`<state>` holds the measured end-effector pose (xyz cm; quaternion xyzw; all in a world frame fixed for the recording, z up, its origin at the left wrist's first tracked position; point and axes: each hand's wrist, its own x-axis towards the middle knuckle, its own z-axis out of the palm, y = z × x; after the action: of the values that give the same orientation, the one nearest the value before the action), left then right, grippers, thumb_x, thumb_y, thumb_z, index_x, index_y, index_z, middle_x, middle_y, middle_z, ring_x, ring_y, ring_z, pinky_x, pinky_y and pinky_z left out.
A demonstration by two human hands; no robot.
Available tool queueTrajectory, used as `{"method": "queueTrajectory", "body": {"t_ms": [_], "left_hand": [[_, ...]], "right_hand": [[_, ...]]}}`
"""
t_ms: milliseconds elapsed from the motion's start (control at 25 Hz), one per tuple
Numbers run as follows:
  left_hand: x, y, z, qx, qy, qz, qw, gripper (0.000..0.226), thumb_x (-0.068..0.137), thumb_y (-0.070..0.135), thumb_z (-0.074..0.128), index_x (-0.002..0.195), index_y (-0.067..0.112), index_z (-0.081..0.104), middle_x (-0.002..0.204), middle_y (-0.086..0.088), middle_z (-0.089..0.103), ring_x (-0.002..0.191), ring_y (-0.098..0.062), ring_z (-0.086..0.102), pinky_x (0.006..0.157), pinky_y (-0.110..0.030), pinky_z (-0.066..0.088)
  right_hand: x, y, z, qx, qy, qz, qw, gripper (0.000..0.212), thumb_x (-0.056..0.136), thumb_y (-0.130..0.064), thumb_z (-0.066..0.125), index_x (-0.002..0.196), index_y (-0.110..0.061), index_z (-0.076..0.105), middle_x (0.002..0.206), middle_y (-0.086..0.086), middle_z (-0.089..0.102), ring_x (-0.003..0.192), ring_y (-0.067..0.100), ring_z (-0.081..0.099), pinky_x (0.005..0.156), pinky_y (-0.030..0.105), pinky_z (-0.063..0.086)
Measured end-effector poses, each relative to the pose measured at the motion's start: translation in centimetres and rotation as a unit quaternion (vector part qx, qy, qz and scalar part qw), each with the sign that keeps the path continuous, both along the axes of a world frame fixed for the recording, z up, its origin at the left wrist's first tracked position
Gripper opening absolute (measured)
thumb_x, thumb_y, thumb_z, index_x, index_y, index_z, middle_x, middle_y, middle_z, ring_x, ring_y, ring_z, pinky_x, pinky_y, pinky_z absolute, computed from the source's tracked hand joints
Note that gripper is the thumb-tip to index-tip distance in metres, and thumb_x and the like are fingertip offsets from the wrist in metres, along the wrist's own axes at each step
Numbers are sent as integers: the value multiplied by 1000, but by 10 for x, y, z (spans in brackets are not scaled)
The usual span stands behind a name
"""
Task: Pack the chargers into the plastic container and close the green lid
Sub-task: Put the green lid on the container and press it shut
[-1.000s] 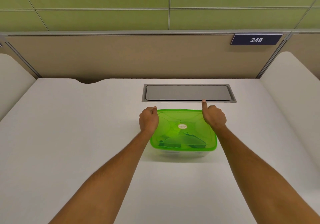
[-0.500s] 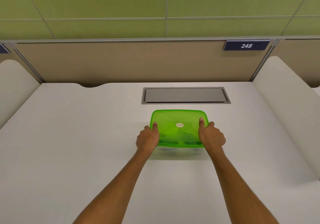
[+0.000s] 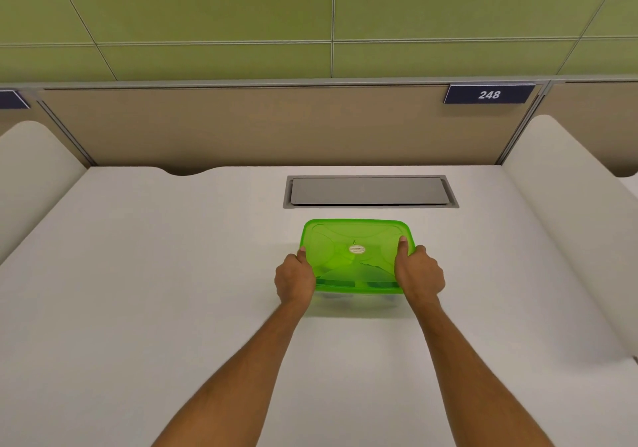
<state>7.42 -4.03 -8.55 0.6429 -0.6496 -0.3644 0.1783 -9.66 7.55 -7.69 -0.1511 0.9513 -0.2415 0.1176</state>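
A white worktop (image 3: 145,308) carries the plastic container (image 3: 359,296), its green lid (image 3: 357,239) on top (dark shapes show through). The left hand (image 3: 295,279) and right hand (image 3: 419,274) grip its sides, fingers curled, thumbs on the lid.

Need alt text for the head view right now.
Both hands grip a clear plastic container on a white desk, left hand and right hand at its sides, thumbs on the green lid.
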Motion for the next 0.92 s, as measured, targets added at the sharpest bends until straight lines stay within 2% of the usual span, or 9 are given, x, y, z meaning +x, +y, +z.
{"method": "queueTrajectory", "body": {"t_ms": [240, 440, 920], "left_hand": [[-1, 4, 0, -12, 30, 30, 999, 50, 101, 35, 28, 98, -4, 60, 103, -28, 64, 99, -43, 57, 80, -43, 44], [4, 13, -2, -50, 51, 38, 997, 47, 101, 30, 28, 96, -4, 59, 98, -31, 65, 95, -45, 58, 77, -45, 45], [4, 11, 8, -48, -3, 17, 999, 47, 100, 33, 27, 99, 0, 60, 102, -26, 66, 97, -42, 60, 80, -45, 47]], "right_hand": [[-4, -2, 0, -25, -24, -30, 999, 62, 101, -48, 21, 121, -1, 55, 118, 25, 62, 111, 43, 57, 89, 45, 44], [-4, -2, -1, -55, -10, -34, 998, 53, 104, -38, 22, 116, 2, 55, 114, 28, 64, 108, 45, 58, 88, 46, 45], [-1, -3, 10, -46, -46, -50, 997, 55, 102, -41, 23, 124, -2, 55, 123, 25, 61, 115, 42, 56, 94, 46, 43]]}}
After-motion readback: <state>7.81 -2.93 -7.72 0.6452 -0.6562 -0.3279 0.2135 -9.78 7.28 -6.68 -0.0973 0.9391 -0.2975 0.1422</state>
